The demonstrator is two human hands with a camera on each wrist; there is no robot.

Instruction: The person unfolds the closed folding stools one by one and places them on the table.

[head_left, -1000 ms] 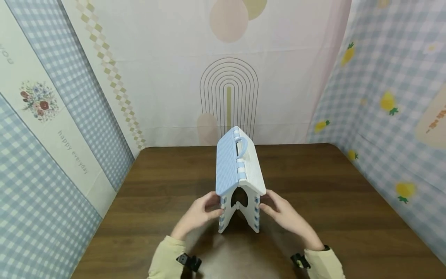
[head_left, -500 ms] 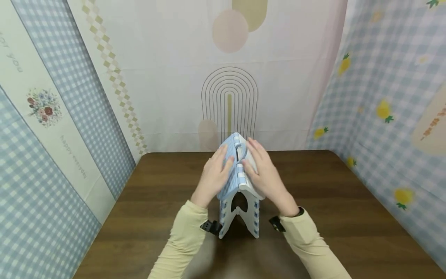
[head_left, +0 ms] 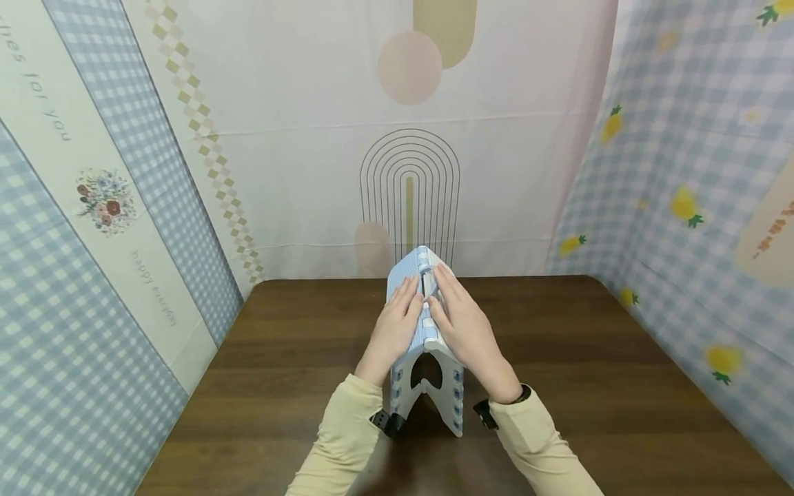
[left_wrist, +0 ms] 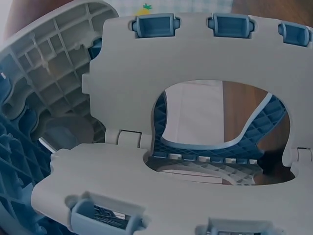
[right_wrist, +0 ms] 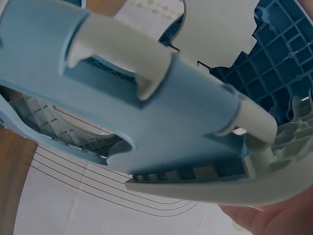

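A blue and white plastic folding step stool (head_left: 449,405) stands half folded on the table, its top peaked like a roof. My left hand (head_left: 394,328) rests with straight fingers on the blue ribbed half. On the white half lies my right hand (head_left: 468,329), fingers extended along the slope, thumb near the central hinge. The loop handle is mostly hidden by the hands. In the left wrist view, the stool's hinged end panel (left_wrist: 127,63) shows a rounded opening. The right wrist view has blue and white hinged side panels (right_wrist: 161,112) and part of my right hand (right_wrist: 274,215).
The dark wooden table (head_left: 279,358) extends around the stool. A white printed cloth (head_left: 298,186) hangs behind it. Blue checked cloths stand at the left (head_left: 37,227) and right (head_left: 657,151). Both wrists carry small black devices.
Both hands have risen from the stool's lower sides to its sloping top, then come closer together along the ridge. The head view has tilted slightly upward.
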